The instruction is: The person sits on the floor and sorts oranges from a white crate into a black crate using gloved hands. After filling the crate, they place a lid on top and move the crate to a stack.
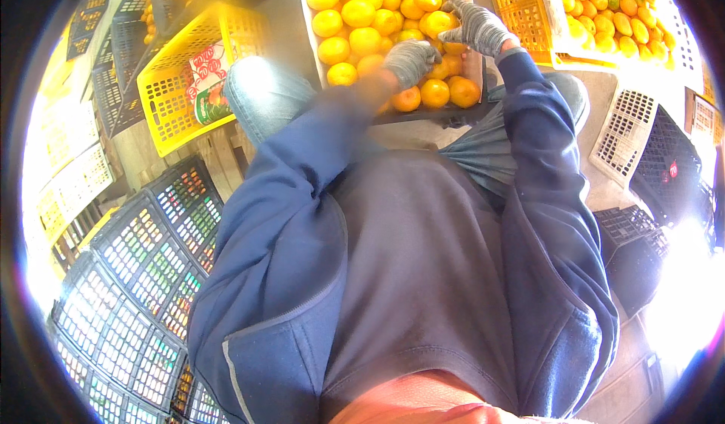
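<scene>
A crate (477, 64) lined along its inside edges is full of orange citrus fruit (365, 41) and lies before me, between my knees. My left hand (409, 62), in a grey knitted glove, rests low over the fruit with its fingers curled. Whether it holds a fruit is hidden by the back of the hand. From the right side of the crate my right hand (480, 27), gloved alike, reaches in. Its thumb and fingers are around one citrus fruit (439, 24) that sits among the others. The two hands are close together but apart.
Left of my knee stands a yellow plastic crate (161, 112) with printed packaging (208, 81) inside. Black slatted crates (136, 248) are at lower left. At upper right, a fruit-filled crate (614, 13) adjoins a yellow crate (524, 13). White (626, 126) and black crates (665, 163) line the right.
</scene>
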The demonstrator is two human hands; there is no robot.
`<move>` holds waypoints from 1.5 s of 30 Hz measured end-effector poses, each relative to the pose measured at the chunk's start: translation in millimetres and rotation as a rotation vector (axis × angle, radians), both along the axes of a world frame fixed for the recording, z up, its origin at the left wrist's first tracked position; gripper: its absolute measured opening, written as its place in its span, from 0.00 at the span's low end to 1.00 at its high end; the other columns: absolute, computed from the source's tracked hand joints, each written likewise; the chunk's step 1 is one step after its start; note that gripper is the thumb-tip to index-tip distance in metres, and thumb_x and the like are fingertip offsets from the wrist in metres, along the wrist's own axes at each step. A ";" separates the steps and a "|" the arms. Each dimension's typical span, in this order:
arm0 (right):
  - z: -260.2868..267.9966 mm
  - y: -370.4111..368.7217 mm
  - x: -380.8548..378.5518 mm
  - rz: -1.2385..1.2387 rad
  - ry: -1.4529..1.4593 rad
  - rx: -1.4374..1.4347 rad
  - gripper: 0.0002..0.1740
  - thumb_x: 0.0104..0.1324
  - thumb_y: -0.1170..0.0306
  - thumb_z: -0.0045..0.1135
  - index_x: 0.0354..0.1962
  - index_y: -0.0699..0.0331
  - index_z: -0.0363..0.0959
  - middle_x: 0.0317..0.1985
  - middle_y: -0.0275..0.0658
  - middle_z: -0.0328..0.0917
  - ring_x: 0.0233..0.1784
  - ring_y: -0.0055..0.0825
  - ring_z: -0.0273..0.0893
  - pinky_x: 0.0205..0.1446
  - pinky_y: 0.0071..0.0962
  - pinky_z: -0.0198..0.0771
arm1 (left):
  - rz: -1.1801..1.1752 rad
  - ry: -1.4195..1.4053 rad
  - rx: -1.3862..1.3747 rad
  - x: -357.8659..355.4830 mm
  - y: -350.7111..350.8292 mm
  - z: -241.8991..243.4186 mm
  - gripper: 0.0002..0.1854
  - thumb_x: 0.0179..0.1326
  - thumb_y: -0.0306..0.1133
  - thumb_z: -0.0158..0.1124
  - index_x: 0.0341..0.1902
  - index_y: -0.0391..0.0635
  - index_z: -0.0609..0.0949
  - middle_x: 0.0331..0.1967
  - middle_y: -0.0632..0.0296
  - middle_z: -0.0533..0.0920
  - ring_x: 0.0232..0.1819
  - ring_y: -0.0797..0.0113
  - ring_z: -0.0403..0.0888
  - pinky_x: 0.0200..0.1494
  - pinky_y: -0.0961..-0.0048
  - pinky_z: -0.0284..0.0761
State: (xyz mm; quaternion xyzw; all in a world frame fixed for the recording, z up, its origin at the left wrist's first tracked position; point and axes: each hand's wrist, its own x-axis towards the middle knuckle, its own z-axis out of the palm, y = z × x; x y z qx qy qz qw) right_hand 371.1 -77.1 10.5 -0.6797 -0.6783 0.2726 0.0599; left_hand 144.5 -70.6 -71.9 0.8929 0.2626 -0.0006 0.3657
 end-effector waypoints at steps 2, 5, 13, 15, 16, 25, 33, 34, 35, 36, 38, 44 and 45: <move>-0.4 0.8 -1.6 0.001 -0.028 0.012 0.45 0.59 0.48 0.76 0.69 0.60 0.70 0.62 0.50 0.82 0.64 0.48 0.81 0.68 0.40 0.75 | 0.117 0.113 -0.025 3.9 -2.0 24.7 0.12 0.65 0.37 0.63 0.50 0.59 0.90 0.48 0.58 0.89 0.53 0.50 0.86 0.56 0.54 0.81; 1.8 2.3 -0.9 -0.004 -0.034 -0.004 0.45 0.59 0.48 0.77 0.68 0.60 0.71 0.61 0.50 0.82 0.64 0.48 0.81 0.68 0.39 0.75 | 0.012 0.298 0.269 1.6 -7.4 51.3 0.12 0.64 0.39 0.65 0.49 0.60 0.91 0.56 0.57 0.87 0.60 0.51 0.83 0.60 0.49 0.78; 10.0 2.7 4.6 -0.058 0.002 0.082 0.41 0.60 0.52 0.77 0.66 0.61 0.73 0.59 0.52 0.82 0.64 0.49 0.81 0.68 0.40 0.75 | 0.031 0.005 0.283 -8.6 -22.7 42.4 0.14 0.66 0.37 0.63 0.53 0.56 0.89 0.66 0.50 0.78 0.67 0.47 0.77 0.66 0.53 0.75; 8.0 2.6 5.6 -0.066 0.000 0.098 0.41 0.60 0.52 0.77 0.66 0.61 0.73 0.60 0.52 0.82 0.64 0.48 0.80 0.68 0.39 0.74 | -0.014 0.008 0.165 -5.8 -23.6 35.1 0.15 0.66 0.35 0.62 0.54 0.54 0.88 0.63 0.50 0.81 0.64 0.48 0.80 0.65 0.54 0.76; 6.6 2.8 6.2 -0.064 0.005 0.108 0.41 0.61 0.50 0.76 0.65 0.60 0.73 0.59 0.51 0.83 0.65 0.49 0.80 0.69 0.40 0.74 | -0.013 0.013 0.122 -4.6 -24.4 32.8 0.16 0.66 0.34 0.61 0.55 0.54 0.87 0.61 0.50 0.82 0.62 0.49 0.81 0.64 0.56 0.77; 1.3 7.5 11.5 -0.012 -0.060 0.091 0.41 0.61 0.49 0.75 0.66 0.60 0.73 0.58 0.52 0.83 0.64 0.49 0.80 0.67 0.41 0.75 | 0.061 0.219 0.447 -6.5 3.6 50.5 0.16 0.67 0.28 0.57 0.54 0.52 0.87 0.49 0.54 0.88 0.49 0.54 0.88 0.52 0.55 0.83; 10.9 4.8 0.2 0.024 0.035 0.062 0.41 0.60 0.52 0.77 0.65 0.59 0.72 0.57 0.52 0.83 0.59 0.50 0.83 0.64 0.41 0.77 | 0.010 0.110 0.440 -26.0 18.7 34.7 0.21 0.67 0.25 0.55 0.62 0.49 0.81 0.52 0.52 0.87 0.57 0.51 0.85 0.55 0.56 0.82; 13.0 4.2 -1.4 0.042 0.048 0.060 0.40 0.60 0.53 0.77 0.65 0.59 0.72 0.57 0.51 0.83 0.58 0.49 0.84 0.63 0.40 0.78 | 0.021 0.111 0.411 -26.5 16.8 33.5 0.22 0.67 0.25 0.55 0.64 0.49 0.80 0.53 0.52 0.87 0.57 0.51 0.85 0.55 0.56 0.82; 14.4 3.5 -4.3 0.044 0.051 0.055 0.39 0.60 0.54 0.77 0.65 0.59 0.72 0.57 0.51 0.84 0.56 0.47 0.85 0.61 0.39 0.79 | 0.020 0.132 0.370 -26.2 15.7 34.0 0.23 0.67 0.24 0.55 0.65 0.49 0.79 0.53 0.52 0.87 0.57 0.50 0.85 0.54 0.55 0.82; 15.5 2.1 -7.4 0.055 0.116 -0.037 0.39 0.60 0.55 0.77 0.65 0.59 0.73 0.57 0.51 0.84 0.57 0.46 0.85 0.61 0.38 0.79 | 0.022 0.175 0.316 -25.9 16.2 36.4 0.23 0.66 0.25 0.56 0.65 0.49 0.80 0.52 0.51 0.87 0.57 0.50 0.85 0.55 0.55 0.82; 15.1 -1.4 -16.5 0.056 0.228 -0.227 0.38 0.60 0.56 0.76 0.65 0.60 0.74 0.57 0.51 0.84 0.59 0.43 0.84 0.61 0.37 0.79 | 0.037 0.281 0.215 -24.8 22.6 46.8 0.22 0.65 0.25 0.58 0.64 0.49 0.80 0.52 0.51 0.87 0.56 0.50 0.85 0.56 0.55 0.81; -7.9 -15.2 -50.3 0.211 0.405 -0.336 0.39 0.58 0.57 0.78 0.64 0.60 0.75 0.52 0.48 0.86 0.57 0.46 0.83 0.61 0.42 0.76 | -0.104 0.363 0.409 -44.2 44.5 90.1 0.18 0.64 0.35 0.66 0.57 0.48 0.84 0.53 0.51 0.86 0.58 0.52 0.83 0.62 0.57 0.78; -12.2 -16.7 -53.5 0.225 0.416 -0.296 0.38 0.58 0.57 0.78 0.64 0.60 0.75 0.53 0.48 0.86 0.58 0.47 0.82 0.62 0.42 0.75 | -0.165 0.428 0.375 -49.7 43.2 93.7 0.19 0.63 0.37 0.67 0.57 0.49 0.84 0.55 0.52 0.84 0.61 0.53 0.81 0.66 0.57 0.74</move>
